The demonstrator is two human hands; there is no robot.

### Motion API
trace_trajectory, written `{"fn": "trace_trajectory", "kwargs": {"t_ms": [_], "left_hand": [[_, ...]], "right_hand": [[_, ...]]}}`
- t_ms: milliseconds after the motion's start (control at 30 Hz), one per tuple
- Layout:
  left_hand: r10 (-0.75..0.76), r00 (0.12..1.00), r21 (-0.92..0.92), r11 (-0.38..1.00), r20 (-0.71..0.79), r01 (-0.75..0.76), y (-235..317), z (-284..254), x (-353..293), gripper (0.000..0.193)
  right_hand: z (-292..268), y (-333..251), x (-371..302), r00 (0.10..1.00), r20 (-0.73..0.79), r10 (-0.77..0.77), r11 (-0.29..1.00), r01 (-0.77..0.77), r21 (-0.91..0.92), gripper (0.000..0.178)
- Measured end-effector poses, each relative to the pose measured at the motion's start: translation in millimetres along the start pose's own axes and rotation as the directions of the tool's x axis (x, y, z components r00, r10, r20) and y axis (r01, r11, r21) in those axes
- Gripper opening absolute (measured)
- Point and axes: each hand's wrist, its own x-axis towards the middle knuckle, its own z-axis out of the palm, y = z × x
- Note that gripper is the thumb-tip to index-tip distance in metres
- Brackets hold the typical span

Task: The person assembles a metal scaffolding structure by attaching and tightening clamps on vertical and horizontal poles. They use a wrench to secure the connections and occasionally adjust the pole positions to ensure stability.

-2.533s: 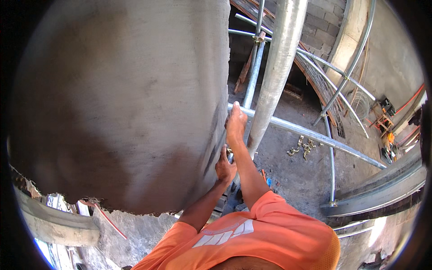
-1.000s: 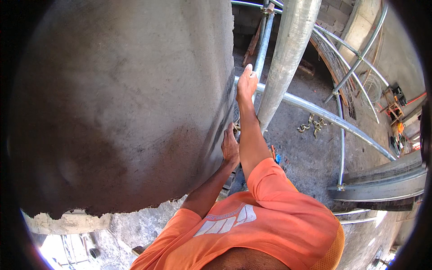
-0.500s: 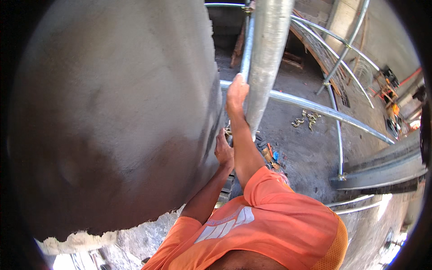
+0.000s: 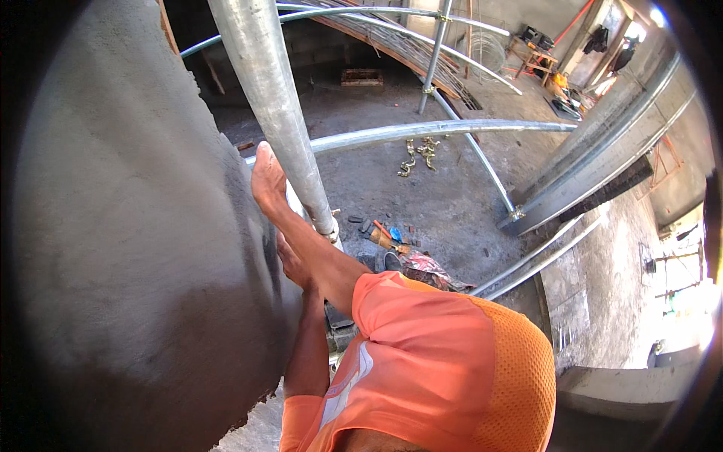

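Observation:
A thick grey metal pipe [image 4: 271,83] stands upright and leans slightly across the view, close to the edge of a rough grey plastered wall [image 4: 151,196]. My right hand [image 4: 269,179] reaches up beside it, its fingers closed round a thinner pale pipe [image 4: 294,199] that is mostly hidden behind the thick one. Lower down, my left hand [image 4: 290,261] is curled close to the wall's edge, partly covered by my right forearm. What its fingers hold cannot be made out. A small clamp [image 4: 331,235] sits at the foot of the thick pipe.
A horizontal metal pipe [image 4: 444,129] crosses ahead. Several brass-coloured clamps [image 4: 419,154] lie on the concrete floor [image 4: 459,203]. Tools and rubble [image 4: 388,235] are scattered beside a crumpled sack [image 4: 433,269]. A grey steel beam [image 4: 602,143] stands at right.
The view has swung right, so wall, pipes and both hands appear farther left. My right hand stays up by the pipe; my left is now more covered by the right forearm.

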Motion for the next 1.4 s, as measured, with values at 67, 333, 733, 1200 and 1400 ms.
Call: {"fn": "trace_trajectory", "kwargs": {"t_ms": [67,333,733,1200,1400], "left_hand": [[-0.015,0.999,-0.01,1.0,0.04,0.015,-2.5,-1.7,0.3,0.062],[-0.213,0.973,-0.136,0.965,0.092,0.224,18.3,-15.8,-3.6,0.053],[-0.156,0.987,-0.126,0.981,-0.027,0.151,9.5,6.3,-2.8,0.033],[-0.186,0.973,-0.128,0.971,0.138,0.204,-9.2,1.9,-14.0,0.044],[-0.293,0.953,0.106,0.953,0.075,0.285,-1.8,12.5,-14.9,0.04]], "right_hand": [[-4.1,-7.5,-7.0,0.999,0.041,0.004,1.0,-0.004,-0.003,0.048],[-39.3,-26.5,-57.6,0.988,0.149,-0.03,0.97,-0.007,0.244,0.037],[-87.9,-40.1,-116.0,0.978,0.131,-0.16,0.96,0.185,-0.208,0.045],[-80.2,-43.1,-112.6,0.91,0.379,-0.17,0.981,0.191,-0.02,0.039],[-71.5,-33.5,-102.6,0.959,0.274,-0.067,0.959,-0.014,0.283,0.043]]}}
